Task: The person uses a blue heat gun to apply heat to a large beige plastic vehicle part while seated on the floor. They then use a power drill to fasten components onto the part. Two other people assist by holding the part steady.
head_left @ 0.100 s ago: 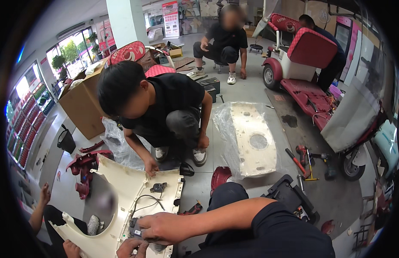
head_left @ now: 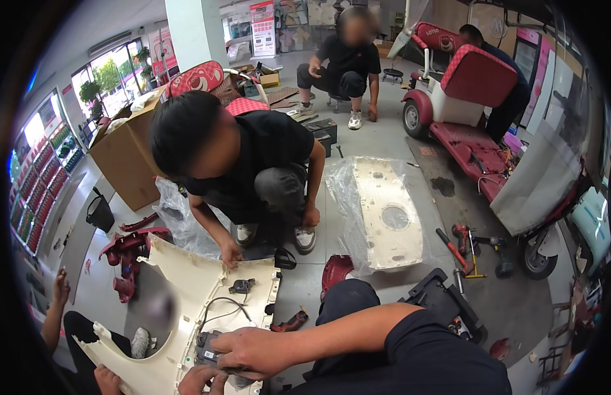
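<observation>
A large cream plastic panel (head_left: 180,322) with a wide round cutout lies before me, its ribbed inner side up. My right hand (head_left: 249,349) reaches across from the right, fingers curled and closed on a dark grey box-shaped part (head_left: 206,345) on the panel. Just below it, my left hand (head_left: 203,380) has thumb and fingers pinched together close to the box's lower edge; what is between them is hidden. A black cable (head_left: 220,299) loops up from the box towards a small black part (head_left: 242,286) on the panel.
A squatting co-worker's hand (head_left: 231,253) touches the panel's far edge; another person's hand (head_left: 108,380) grips it at left. A second cream panel (head_left: 388,217) lies on plastic wrap. Red-handled hammer (head_left: 452,247), power drill (head_left: 499,255) and black tool case (head_left: 444,299) lie right.
The squatting co-worker's head has turned slightly. At the left edge, another person's raised hand has shifted a little left and down. My hands stay nearly in place.
</observation>
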Demonstrator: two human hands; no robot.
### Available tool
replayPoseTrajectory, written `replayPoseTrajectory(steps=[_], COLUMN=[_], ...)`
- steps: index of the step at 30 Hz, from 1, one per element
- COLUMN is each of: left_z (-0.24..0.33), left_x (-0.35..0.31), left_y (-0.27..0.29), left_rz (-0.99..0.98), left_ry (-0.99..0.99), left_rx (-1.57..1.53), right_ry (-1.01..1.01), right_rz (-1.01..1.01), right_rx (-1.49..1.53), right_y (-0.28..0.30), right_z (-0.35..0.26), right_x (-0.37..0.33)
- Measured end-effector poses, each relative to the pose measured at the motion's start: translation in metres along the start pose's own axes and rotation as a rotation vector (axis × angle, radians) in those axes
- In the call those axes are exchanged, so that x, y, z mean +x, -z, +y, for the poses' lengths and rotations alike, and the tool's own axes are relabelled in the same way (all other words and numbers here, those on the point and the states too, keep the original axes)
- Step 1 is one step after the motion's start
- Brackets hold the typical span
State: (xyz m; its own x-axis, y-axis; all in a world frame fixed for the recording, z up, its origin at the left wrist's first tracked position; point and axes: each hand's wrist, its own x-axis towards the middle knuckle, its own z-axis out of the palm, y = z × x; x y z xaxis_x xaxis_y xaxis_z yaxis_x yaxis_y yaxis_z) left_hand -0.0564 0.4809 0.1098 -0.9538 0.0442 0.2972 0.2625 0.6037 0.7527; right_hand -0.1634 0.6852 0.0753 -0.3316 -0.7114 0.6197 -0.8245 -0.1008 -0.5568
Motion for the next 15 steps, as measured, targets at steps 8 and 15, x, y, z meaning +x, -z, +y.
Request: replayPoseTrajectory(steps=[8, 15], left_z=[0.017, 0.026], left_x=[-0.011, -0.024], left_y=[0.024, 0.04], left_rz=[-0.012, 0.054], left_ry=[-0.273, -0.376], left_rx=[0.211, 0.252], right_ry=[0.144, 0.242], right_rz=[-0.014, -0.152], right_rx=[-0.127, -0.313], right_y=[-0.007, 0.031], right_z=[-0.016, -0.018], right_x=[0.0, -0.015])
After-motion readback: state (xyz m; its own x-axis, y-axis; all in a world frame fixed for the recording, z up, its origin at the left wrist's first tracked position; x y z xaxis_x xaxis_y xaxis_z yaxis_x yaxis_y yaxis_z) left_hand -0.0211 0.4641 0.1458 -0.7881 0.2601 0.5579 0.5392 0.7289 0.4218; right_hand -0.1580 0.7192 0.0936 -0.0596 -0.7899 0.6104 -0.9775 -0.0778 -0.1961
